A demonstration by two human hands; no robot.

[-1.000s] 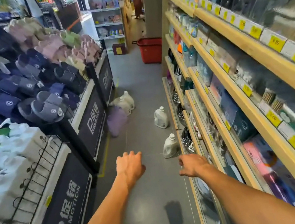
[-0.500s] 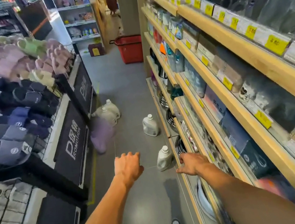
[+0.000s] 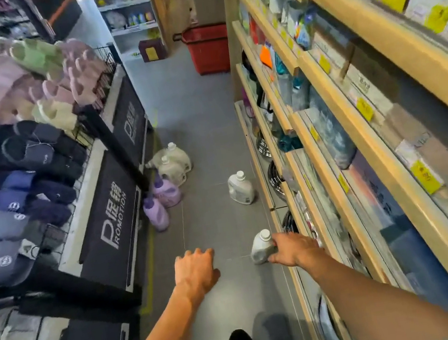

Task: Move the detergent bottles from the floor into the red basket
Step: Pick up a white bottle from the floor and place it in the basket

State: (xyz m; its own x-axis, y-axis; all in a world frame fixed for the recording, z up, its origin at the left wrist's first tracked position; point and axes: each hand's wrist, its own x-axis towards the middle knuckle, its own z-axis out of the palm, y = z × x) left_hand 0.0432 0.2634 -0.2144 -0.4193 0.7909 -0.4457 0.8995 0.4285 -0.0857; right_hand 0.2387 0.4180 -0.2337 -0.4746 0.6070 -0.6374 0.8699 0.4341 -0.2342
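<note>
The right hand [image 3: 292, 249] has come forward onto the nearest white detergent bottle [image 3: 260, 248], which stands on the floor [image 3: 200, 108] at 1 o'clock. Whether its fingers have closed cannot be told. The left hand [image 3: 196, 269] still hovers, loosely spread and empty. The red basket [image 3: 208, 50], far off at 12 o'clock, is nearer than before.

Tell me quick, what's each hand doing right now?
Left hand: open, holding nothing.
Right hand: at the white bottle, touching its side; whether it grips it cannot be told.

Floor [image 3: 213, 219] lies open between purple bottles [image 3: 166, 193] and white bottle [image 3: 240, 189] beside shelving [image 3: 437, 71].
</note>
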